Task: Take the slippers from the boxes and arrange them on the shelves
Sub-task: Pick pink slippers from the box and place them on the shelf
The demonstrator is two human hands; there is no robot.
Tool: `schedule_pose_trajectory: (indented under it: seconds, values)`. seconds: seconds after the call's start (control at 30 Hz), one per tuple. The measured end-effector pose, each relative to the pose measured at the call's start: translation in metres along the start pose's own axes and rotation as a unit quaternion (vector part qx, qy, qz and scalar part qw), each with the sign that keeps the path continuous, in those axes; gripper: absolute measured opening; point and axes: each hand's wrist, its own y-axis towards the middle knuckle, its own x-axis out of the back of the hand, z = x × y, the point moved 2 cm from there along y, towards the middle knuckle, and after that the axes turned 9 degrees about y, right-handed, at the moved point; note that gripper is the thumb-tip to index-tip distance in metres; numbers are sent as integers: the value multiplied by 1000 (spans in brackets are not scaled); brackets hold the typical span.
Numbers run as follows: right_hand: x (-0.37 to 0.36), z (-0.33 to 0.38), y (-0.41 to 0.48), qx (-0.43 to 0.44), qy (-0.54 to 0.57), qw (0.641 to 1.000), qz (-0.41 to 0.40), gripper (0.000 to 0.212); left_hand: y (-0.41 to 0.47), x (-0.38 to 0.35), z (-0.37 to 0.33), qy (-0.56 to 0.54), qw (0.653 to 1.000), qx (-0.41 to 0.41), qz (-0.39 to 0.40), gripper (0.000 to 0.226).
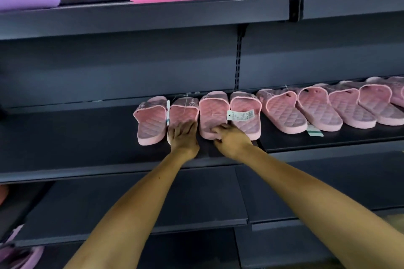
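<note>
While I'm lining up this row on the dark grey metal shelf (87, 137), my left hand (184, 135) lies flat, fingers loosely together, on the heel of the second pink quilted rubber slipper (183, 111). My right hand (231, 137) pinches the heel of the third pink quilted slipper (213, 111), just at its 3 o'clock. Both point heel at 6, toe at 12, so I'd guess a straight nudge toward 12 next.

Pink quilted slippers (212, 116) (dark grey shelf (87, 137)).
</note>
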Motion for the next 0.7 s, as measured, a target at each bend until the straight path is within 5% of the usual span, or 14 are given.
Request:
schedule_pose_trajectory:
  seconds: [0.3, 0.4, 0.7]
  values:
    - [8, -9, -8, 1, 7, 999, 38, 57, 9, 7, -6, -98, 995, 13, 2, 58]
    - [21, -20, -24, 8, 6, 1000, 14, 53, -4, 17, -15, -155, 986, -2, -63, 53]
    - [51, -146, -151, -135, 15, 989, -60, 54, -71, 13, -196, -144, 951, -240, -131, 45]
